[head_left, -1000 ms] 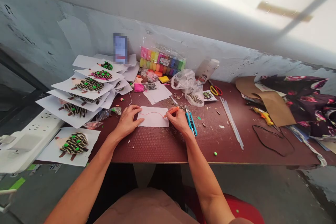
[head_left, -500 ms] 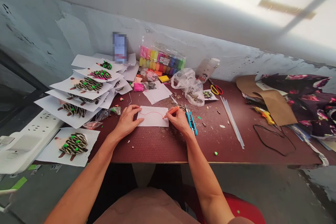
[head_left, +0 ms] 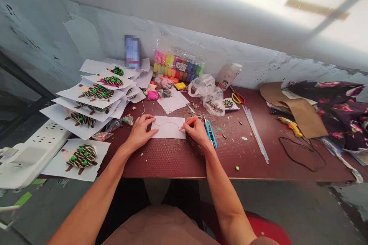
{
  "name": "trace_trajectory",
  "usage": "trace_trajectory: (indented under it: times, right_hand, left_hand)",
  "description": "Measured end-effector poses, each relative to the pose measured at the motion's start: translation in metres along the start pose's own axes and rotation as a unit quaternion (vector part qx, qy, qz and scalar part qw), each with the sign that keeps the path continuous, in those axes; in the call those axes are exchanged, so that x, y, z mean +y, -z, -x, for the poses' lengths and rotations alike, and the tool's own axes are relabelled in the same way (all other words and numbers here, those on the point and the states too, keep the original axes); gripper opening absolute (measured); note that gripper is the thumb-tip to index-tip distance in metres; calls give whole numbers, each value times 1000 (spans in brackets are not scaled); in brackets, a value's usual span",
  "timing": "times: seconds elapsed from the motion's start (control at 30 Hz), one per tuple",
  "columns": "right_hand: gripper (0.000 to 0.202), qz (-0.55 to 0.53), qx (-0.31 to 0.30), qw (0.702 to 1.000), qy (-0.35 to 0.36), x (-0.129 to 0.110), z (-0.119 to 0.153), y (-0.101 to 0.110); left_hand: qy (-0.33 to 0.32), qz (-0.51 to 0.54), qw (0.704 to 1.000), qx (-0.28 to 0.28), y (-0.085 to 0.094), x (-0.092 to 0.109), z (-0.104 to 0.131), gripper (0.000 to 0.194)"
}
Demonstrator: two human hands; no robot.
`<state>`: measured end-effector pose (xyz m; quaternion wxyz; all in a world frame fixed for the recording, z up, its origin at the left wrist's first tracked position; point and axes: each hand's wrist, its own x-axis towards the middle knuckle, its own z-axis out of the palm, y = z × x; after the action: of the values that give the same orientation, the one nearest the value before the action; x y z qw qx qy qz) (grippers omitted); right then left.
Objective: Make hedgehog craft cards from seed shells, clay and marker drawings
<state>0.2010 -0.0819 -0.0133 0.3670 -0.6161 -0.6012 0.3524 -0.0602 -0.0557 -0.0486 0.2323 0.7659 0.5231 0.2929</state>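
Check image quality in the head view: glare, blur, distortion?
Head view: glare washes out the upper right; the phone-like object is pixelated, unreadable; the power strip at the left edge looks wide-angle stretched; the right hand, orange pen and paper look fairly sharp.

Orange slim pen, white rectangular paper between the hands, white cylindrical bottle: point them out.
Orange slim pen (head_left: 191, 120): head view, on its barrel.
White rectangular paper (head_left: 168, 130): head view, on its blank lower middle.
White cylindrical bottle (head_left: 229, 75): head view, on the side of its body.
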Motion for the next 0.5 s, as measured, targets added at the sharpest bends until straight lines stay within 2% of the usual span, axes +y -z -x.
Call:
trace_trajectory:
  times: [0.3, 0.5]
  right_hand:
    - [20, 7, 7, 1000, -13, -2, 0, 3]
    - [15, -43, 54, 997, -22, -6, 1, 3]
  left_hand:
    - [-10, -2, 1000, -7, 2, 0, 1, 40]
    - [-8, -20, 1000, -10, -1, 4, -1, 38]
